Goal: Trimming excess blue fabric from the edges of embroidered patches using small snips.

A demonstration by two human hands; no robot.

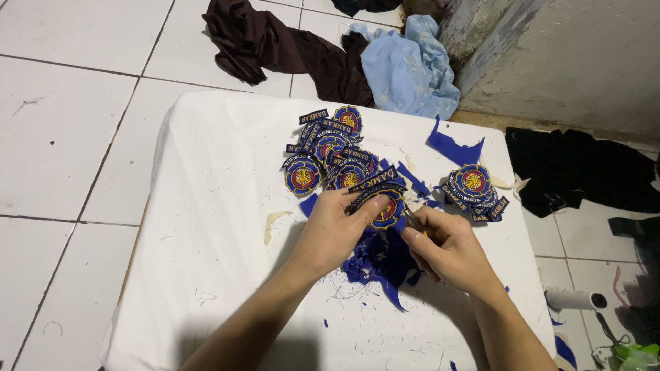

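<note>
A white cloth-covered table [220, 206] is standing on a floor of large white tiles [69, 103], and everything else is lying around it. Near the table's middle the left hand [335, 230] is pinching a round blue embroidered patch [387, 206] between thumb and fingertips, while the right hand [447, 247], just right of it, is closing its fingers around a small thin tool [412, 218] that is touching the patch's edge. Blue fabric scraps [378, 264] are piling beneath both hands. A heap of finished patches [330, 154] is sitting toward the table's far edge, a smaller stack [474, 189] toward its right side. Beyond the table, brown cloth [268, 45] and light blue cloth [409, 65] are lying crumpled on the tiles
</note>
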